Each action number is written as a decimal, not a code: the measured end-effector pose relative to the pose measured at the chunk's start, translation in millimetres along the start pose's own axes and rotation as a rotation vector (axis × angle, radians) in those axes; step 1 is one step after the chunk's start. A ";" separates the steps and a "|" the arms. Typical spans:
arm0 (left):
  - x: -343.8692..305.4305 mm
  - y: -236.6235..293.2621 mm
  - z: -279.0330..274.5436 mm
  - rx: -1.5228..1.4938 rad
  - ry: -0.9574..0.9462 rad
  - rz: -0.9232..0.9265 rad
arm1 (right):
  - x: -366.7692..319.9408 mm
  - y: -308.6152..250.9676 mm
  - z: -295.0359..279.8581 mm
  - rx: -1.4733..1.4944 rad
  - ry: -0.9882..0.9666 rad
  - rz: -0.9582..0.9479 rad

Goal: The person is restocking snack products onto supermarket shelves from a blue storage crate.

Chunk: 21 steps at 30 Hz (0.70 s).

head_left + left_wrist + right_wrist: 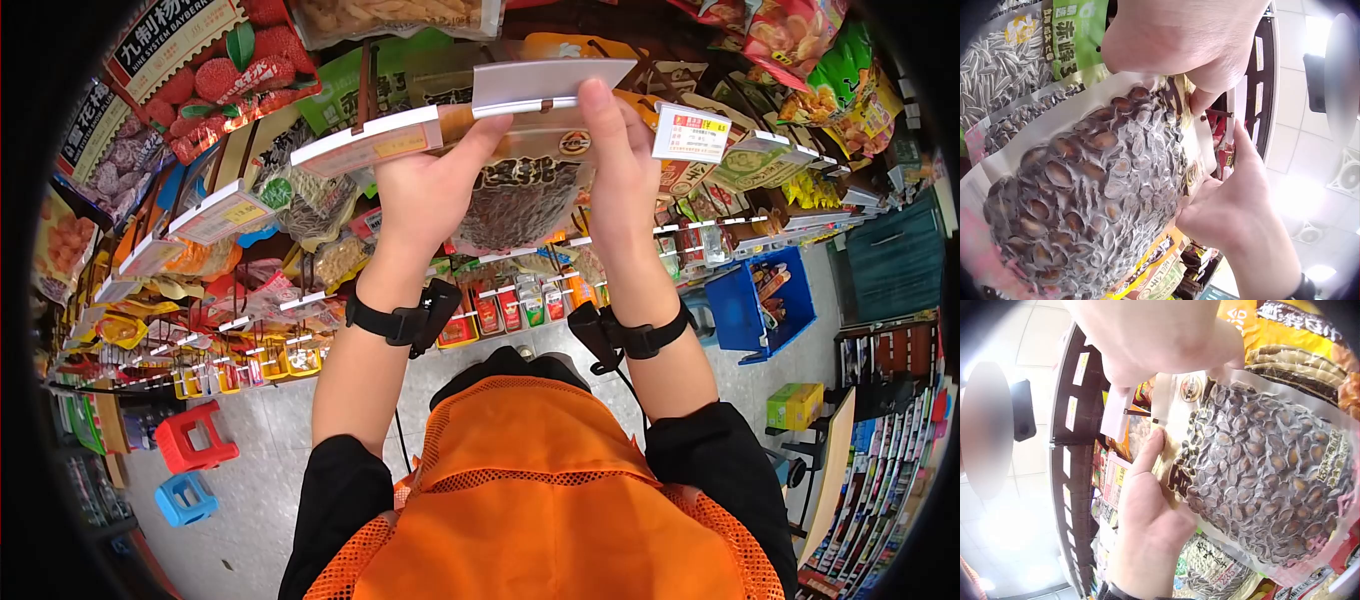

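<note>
A clear bag of dark melon seeds [515, 205] hangs between both hands, its top at a metal hook [1141, 413]. My left hand [425, 195] grips the bag's upper left side, thumb over the front and fingers behind. On the upper right side, my right hand [625, 190] holds the bag the same way, its thumb reaching up to a tilted price-tag holder [545, 84]. That holder shows its blank face in the head view. The left wrist view shows the seeds [1091, 194] close up, with the right hand [1235, 209] beyond.
Bags of sunflower seeds [997, 69] and other snacks hang close on both sides. Neighbouring price tags [690, 132] jut out at hand height. Below are a blue bin [735, 310], a red stool [195, 440] and a blue stool [186, 499] on the floor.
</note>
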<state>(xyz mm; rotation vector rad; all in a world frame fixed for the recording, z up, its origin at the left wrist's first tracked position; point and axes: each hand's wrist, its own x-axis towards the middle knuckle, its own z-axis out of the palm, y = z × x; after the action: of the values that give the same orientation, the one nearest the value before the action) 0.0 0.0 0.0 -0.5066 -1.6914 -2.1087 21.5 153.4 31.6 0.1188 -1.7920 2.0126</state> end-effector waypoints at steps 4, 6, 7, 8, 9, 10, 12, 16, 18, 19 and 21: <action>3.0 -3.4 -1.3 0.039 0.012 -0.018 | 1.9 2.9 1.0 0.020 -0.001 -0.037; 3.3 -4.6 -0.1 0.131 0.053 -0.041 | 5.3 12.5 -2.0 0.084 -0.051 -0.048; 6.1 -5.1 -0.8 0.137 0.046 -0.029 | 6.5 17.7 -2.9 0.094 -0.047 -0.058; 8.2 -6.3 -1.2 0.164 0.040 0.017 | 7.5 21.7 -4.3 0.087 -0.067 -0.122; 8.4 -9.0 -1.6 0.189 0.036 0.059 | 7.1 23.3 -5.5 0.077 -0.088 -0.182; 11.9 -13.5 -2.4 0.204 0.040 0.039 | 6.4 24.6 -11.8 0.018 -0.138 -0.164; 15.6 -18.2 -5.4 0.239 0.043 0.047 | 5.9 32.8 -16.5 0.048 -0.173 -0.163; 12.3 -56.6 -21.5 0.420 0.127 -0.046 | -2.8 49.3 -30.2 0.037 -0.158 -0.083; 4.1 -48.0 -28.8 0.532 0.136 0.006 | -5.9 65.3 -36.9 -0.128 -0.103 -0.116; -3.2 -35.9 -29.5 0.451 0.098 0.033 | -9.7 68.7 -40.2 -0.239 -0.091 -0.146; -26.3 -46.2 -48.7 0.361 0.029 -0.065 | -21.7 44.3 -53.9 -0.459 -0.129 -0.138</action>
<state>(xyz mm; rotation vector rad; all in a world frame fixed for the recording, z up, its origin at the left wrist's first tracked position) -2.7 -36.5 -62.1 -0.3128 -2.0346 -1.7815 36.4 196.7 -25.3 0.2260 -2.2121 1.4859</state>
